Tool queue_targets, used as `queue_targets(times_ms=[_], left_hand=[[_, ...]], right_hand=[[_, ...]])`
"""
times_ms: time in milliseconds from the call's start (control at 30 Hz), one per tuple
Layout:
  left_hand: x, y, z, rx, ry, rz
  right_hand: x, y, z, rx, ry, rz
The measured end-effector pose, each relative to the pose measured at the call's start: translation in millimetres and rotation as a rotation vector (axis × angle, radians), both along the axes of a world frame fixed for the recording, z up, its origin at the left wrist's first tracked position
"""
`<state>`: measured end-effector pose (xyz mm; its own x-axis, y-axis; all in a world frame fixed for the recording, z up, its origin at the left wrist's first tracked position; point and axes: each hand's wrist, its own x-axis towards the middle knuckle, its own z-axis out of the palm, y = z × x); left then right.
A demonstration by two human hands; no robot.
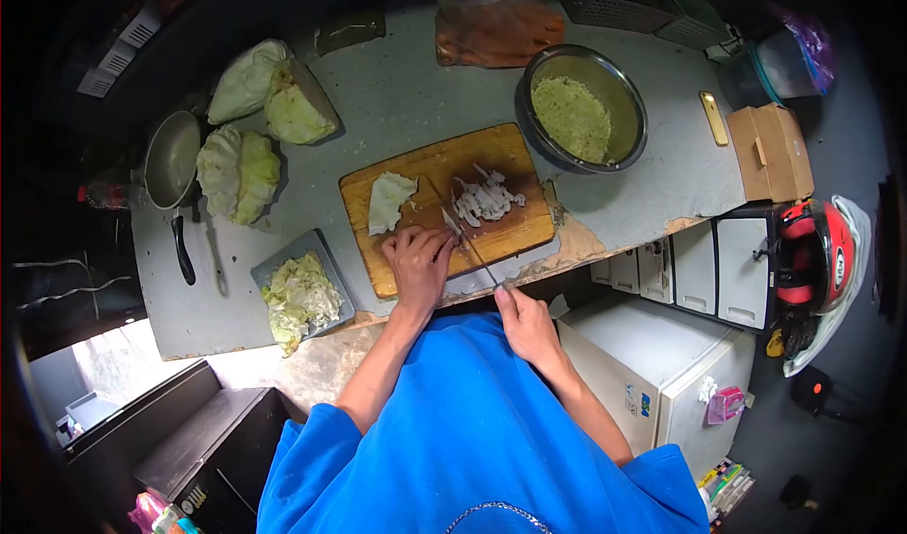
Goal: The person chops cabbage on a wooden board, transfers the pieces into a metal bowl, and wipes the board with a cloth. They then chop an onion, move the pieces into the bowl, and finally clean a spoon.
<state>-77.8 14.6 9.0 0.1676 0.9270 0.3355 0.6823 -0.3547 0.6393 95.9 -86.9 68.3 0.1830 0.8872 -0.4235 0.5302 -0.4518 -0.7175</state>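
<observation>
A person in a blue shirt [472, 421] is at the near edge of a grey surface [387, 90]. The right hand [529, 324] has its fingers closed around the handle of a knife [484, 265], whose blade slants across a wooden board [510, 236]. The left hand [419, 262] rests on the board just beside the blade, fingers curled; whether they grip anything underneath is hidden. On the board, a pale cabbage piece [390, 203] lies left of the knife and shredded cabbage [487, 197] right of it. Left of the board, a grey tray [338, 284] carries leafy scraps [300, 298]. Farther left are 1 frying pan [173, 161] and 3 large cabbage chunks [236, 175]. Beyond the board, to the right, a metal bowl [630, 104] holds finely chopped cabbage [572, 118]. Farthest back sits a bag of carrots [499, 38].
</observation>
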Motion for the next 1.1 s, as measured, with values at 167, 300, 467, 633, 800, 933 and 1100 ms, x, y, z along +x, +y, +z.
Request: queue_targets(times_ms=[167,300,467,633,800,933,1100], left_hand=[[0,1,-3,0.020,-0.013,0.005],[0,1,-2,0.019,-0.004,-0.012],[-1,2,-4,0.063,0.067,-0.062],[-1,12,28,0.043,0.038,-0.084],[-48,63,54,0.130,0.121,0.023],[-62,64,33,-0.118,0.099,-0.105],[-44,28,18,-0.103,0.062,-0.114]], right_hand=[[-1,-8,-3,-0.073,0.012,0.009],[-6,3,-4,-0.045,-0.051,0.033],[-17,31,-13,-0.004,-0.104,0.067],[8,29,7,0.043,0.029,-0.062],[28,14,1,-0.052,0.062,-0.095],[27,6,6,-0.001,0.062,-0.066],[17,-2,8,-0.109,0.071,0.056]])
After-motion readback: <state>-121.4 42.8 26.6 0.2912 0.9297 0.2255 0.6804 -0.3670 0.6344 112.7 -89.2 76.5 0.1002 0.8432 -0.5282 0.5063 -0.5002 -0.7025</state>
